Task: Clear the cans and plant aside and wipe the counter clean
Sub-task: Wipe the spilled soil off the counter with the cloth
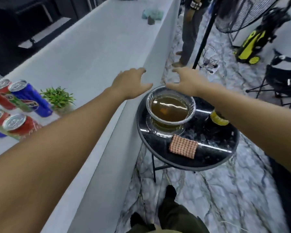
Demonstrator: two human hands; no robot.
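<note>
Head view: a person's left hand [131, 81] and right hand [183, 79], both spread and holding nothing, hover over the far rim of a glass bowl [170, 108] of brown liquid on a round black side table [208, 158] at 3 o'clock of the white counter [84, 52]. The cans [15, 105] and plant [58, 98] stand untouched at 9 o'clock on the counter, so clearing seems not begun; next likely calls for the checked cloth [183, 146] beside the bowl

Blue can [31, 98] shows "SI" (rest hidden).
</note>
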